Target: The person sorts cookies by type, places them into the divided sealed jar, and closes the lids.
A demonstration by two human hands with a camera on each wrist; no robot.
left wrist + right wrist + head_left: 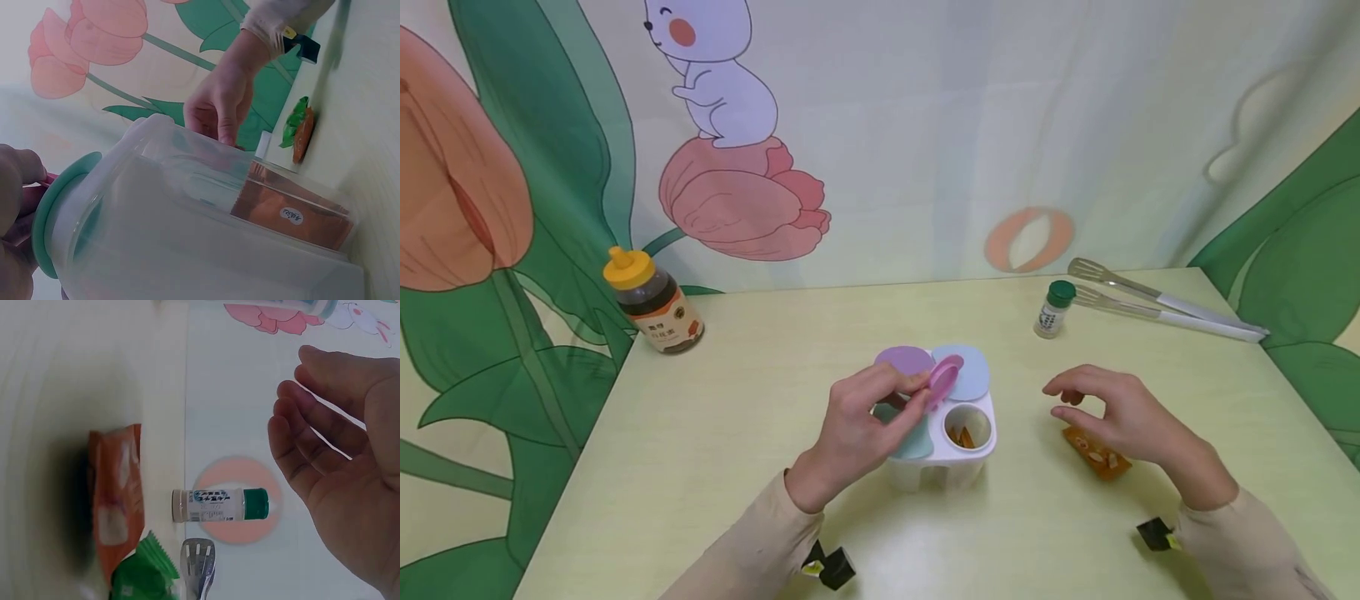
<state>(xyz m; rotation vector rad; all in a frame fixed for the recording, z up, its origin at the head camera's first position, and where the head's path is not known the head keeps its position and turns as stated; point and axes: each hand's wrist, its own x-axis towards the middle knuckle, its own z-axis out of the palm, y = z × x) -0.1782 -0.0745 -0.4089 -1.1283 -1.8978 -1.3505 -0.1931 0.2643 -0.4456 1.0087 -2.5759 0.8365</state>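
My left hand pinches the raised pink lid between thumb and fingers above a white-topped box with several compartments. The front right compartment is uncovered, and an orange-brown packet shows through its clear wall in the left wrist view. Purple, blue and green lids cover the other compartments. My right hand hovers over an orange packet with loosely bent fingers, holding nothing. Beside that packet lies a green one, hidden in the head view.
A syrup-like bottle with a yellow cap stands at the back left. Towards the back right are a small green-capped shaker and metal tongs. A printed curtain hangs along the table's back edge.
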